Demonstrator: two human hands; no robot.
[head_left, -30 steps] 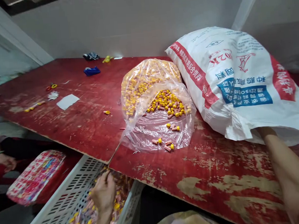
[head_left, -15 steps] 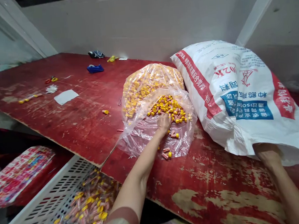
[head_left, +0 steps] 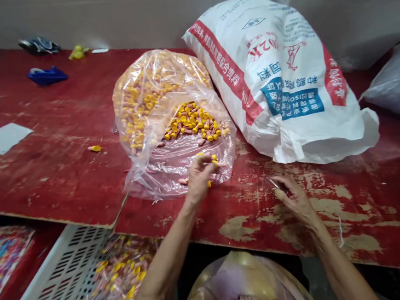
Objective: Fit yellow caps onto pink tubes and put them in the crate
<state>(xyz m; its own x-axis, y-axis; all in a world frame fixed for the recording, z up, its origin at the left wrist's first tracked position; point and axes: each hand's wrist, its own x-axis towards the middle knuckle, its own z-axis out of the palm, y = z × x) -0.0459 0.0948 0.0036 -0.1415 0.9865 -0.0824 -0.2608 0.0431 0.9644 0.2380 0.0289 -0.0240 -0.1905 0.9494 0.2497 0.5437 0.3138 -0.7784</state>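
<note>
My left hand (head_left: 199,177) is closed over the near edge of a clear plastic bag (head_left: 146,175). Small pink pieces with yellow caps (head_left: 215,161) show at its fingertips, and it seems to pinch one or more of them. A heap of the same capped pieces (head_left: 193,123) lies in the bag's open mouth, with more behind the film. To the right, my right hand (head_left: 294,198) pinches a small, shiny, see-through piece (head_left: 272,182), partly hidden by the fingers, above the red table (head_left: 253,206).
A large white woven sack (head_left: 278,83) stands behind my right hand. Below left, a white plastic crate (head_left: 53,268) holds clear-wrapped, yellow-capped pieces. A blue tape dispenser (head_left: 47,75), white paper (head_left: 5,138) and one loose capped piece (head_left: 95,148) lie on the left.
My right hand has come out from the white sack's mouth with a small see-through piece. My left hand has drawn back from the heap toward the bag's near edge. The view has shifted right.
</note>
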